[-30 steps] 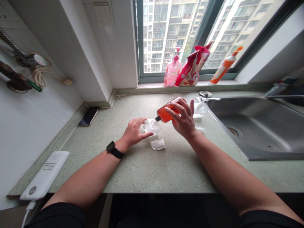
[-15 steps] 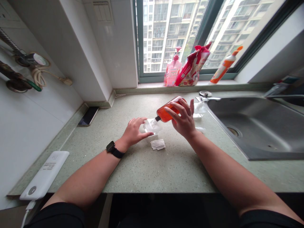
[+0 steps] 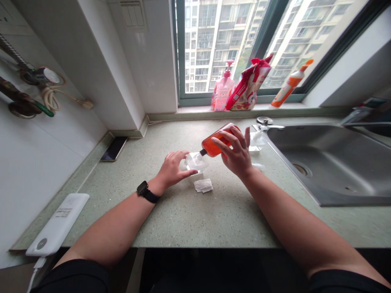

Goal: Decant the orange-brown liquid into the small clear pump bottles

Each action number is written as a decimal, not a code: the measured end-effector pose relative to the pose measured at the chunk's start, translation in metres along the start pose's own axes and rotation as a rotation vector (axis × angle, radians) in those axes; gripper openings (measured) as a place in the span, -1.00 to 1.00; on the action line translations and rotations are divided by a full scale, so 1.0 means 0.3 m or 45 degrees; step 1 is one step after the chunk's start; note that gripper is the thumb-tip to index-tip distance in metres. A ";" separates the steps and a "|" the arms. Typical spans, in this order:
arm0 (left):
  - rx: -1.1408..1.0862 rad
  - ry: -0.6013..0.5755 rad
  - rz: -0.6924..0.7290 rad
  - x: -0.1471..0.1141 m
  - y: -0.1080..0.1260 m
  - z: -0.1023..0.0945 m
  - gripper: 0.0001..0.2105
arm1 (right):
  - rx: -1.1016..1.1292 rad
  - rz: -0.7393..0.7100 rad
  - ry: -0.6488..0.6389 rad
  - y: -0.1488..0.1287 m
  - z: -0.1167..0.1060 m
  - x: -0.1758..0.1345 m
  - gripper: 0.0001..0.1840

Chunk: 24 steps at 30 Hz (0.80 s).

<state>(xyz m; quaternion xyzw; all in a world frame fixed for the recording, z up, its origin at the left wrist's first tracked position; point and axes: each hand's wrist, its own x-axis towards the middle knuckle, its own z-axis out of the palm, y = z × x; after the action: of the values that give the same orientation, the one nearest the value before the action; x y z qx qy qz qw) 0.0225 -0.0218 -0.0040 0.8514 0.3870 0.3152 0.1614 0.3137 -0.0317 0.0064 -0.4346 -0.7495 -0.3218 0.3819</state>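
Note:
My right hand point(image 3: 236, 154) is wrapped round a clear bottle of orange-red liquid point(image 3: 215, 142), tilted with its dark neck pointing down to the left. Just under that neck sits a small clear plastic container point(image 3: 195, 162) on the counter. My left hand point(image 3: 174, 169), with a black watch on the wrist, curves about the container's left side, thumb in front and fingers behind, gripping it. In front of the container lies a folded white tissue point(image 3: 203, 186). Whether liquid is flowing is too small to make out.
A steel sink point(image 3: 330, 162) is set into the speckled counter point(image 3: 195, 224) at right. Clear plastic packaging point(image 3: 256, 140) lies beside it. A phone point(image 3: 113, 149) and a white power bank point(image 3: 58, 224) are at left. On the sill stand a pink pump bottle point(image 3: 222, 91), a red bag point(image 3: 250, 87) and an orange-white bottle point(image 3: 287, 89).

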 end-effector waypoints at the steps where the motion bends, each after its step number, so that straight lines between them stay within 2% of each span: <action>1: 0.001 -0.001 -0.001 0.000 -0.001 0.000 -0.35 | -0.004 -0.006 0.005 -0.001 0.000 0.001 0.01; 6: -0.003 0.002 0.006 -0.001 -0.003 0.001 -0.37 | -0.006 -0.025 0.021 0.000 0.000 0.004 -0.05; 14: -0.004 0.008 0.007 -0.001 -0.003 0.002 -0.36 | -0.004 -0.009 -0.001 0.002 0.000 0.003 -0.04; 20: 0.001 0.005 0.010 0.000 -0.004 0.002 -0.34 | -0.006 0.033 -0.076 0.005 0.002 -0.004 -0.02; 24: -0.002 0.000 0.005 0.000 -0.001 -0.001 -0.35 | 0.024 0.017 -0.045 0.006 0.001 -0.002 -0.03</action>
<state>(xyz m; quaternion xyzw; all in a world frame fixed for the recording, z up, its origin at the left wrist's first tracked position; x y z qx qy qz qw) 0.0223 -0.0217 -0.0039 0.8520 0.3849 0.3158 0.1615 0.3155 -0.0309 0.0060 -0.4415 -0.7562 -0.3045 0.3749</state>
